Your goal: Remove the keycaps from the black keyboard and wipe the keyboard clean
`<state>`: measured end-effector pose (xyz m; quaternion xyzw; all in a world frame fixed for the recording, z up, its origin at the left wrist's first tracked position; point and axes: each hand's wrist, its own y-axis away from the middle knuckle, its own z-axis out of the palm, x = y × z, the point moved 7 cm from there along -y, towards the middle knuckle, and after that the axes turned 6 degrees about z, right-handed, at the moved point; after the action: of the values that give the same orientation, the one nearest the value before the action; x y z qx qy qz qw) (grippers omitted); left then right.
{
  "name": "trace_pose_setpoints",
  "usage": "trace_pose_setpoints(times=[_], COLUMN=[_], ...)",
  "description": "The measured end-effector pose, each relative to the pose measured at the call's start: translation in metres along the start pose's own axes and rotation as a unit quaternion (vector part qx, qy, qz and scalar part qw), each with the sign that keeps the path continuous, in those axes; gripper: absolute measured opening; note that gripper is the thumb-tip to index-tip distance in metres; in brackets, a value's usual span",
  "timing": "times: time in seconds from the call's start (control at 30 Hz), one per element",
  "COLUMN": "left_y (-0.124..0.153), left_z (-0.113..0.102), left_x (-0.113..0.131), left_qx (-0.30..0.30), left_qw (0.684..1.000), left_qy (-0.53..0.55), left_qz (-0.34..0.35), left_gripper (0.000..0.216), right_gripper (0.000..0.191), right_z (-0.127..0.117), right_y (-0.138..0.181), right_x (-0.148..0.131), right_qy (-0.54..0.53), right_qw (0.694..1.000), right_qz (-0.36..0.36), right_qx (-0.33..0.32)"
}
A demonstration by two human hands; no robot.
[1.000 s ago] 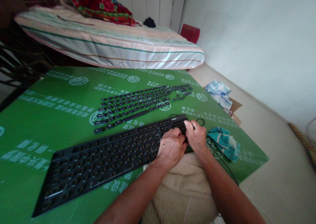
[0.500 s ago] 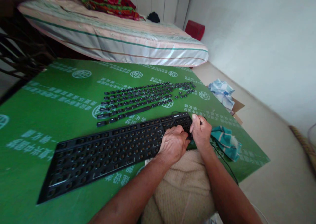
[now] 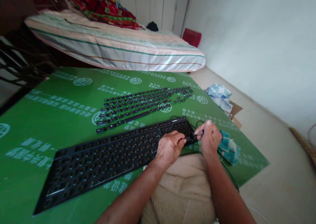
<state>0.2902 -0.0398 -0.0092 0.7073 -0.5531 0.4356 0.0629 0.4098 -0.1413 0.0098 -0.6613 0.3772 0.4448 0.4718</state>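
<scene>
A black keyboard frame [image 3: 103, 158] with its keycaps off lies across the green mat [image 3: 49, 118]. My left hand [image 3: 169, 148] rests curled on the frame's right end, fingertips pinched at its near corner. Just right of that corner, my right hand [image 3: 209, 138] is closed in a pinch on a small dark tool I cannot name, its tip against the corner. Rows of loose black keycaps [image 3: 143, 102] are laid out on the mat beyond the frame.
A crumpled teal cloth [image 3: 228, 148] lies on the mat right of my right hand. A thin black cable [image 3: 228, 174] runs off the mat's right edge. A mattress [image 3: 116, 49] lies behind the mat, and a cardboard piece with cloth [image 3: 221, 95] sits on the floor.
My right hand has drawn back to the right, off the frame's corner, and now pinches a small dark tool. My left hand stays on the frame's right end.
</scene>
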Motion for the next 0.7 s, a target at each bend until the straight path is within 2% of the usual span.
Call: trace_pose_setpoints(times=[0.07, 0.13, 0.23, 0.33, 0.47, 0.7], left_y=[0.001, 0.002, 0.002, 0.002, 0.002, 0.005], left_z=[-0.002, -0.004, -0.007, -0.012, -0.017, -0.014], left_x=[-0.002, -0.004, -0.007, -0.009, -0.011, -0.020], left_qx=[0.016, 0.035, 0.058, 0.085, 0.112, 0.137], left_qw=[0.999, 0.997, 0.992, 0.985, 0.976, 0.956], left_qy=[0.035, 0.066, 0.109, 0.151, 0.183, 0.247], left_qz=[-0.011, -0.017, -0.021, -0.020, -0.022, -0.084], left_gripper=[0.013, 0.013, 0.014, 0.015, 0.013, 0.014], right_gripper=[0.045, 0.038, 0.028, 0.030, 0.027, 0.017], right_z=[-0.002, 0.003, 0.016, 0.027, 0.037, 0.048], right_y=[0.003, 0.008, 0.021, 0.032, 0.032, 0.027], right_x=[-0.012, -0.024, -0.034, -0.031, -0.027, -0.041], right_qy=[0.093, 0.187, 0.260, 0.303, 0.352, 0.354], right_qw=[0.994, 0.971, 0.915, 0.857, 0.802, 0.756], right_qz=[-0.046, -0.113, -0.210, -0.264, -0.301, -0.352], right_qx=[-0.036, -0.101, -0.227, -0.322, -0.377, -0.424])
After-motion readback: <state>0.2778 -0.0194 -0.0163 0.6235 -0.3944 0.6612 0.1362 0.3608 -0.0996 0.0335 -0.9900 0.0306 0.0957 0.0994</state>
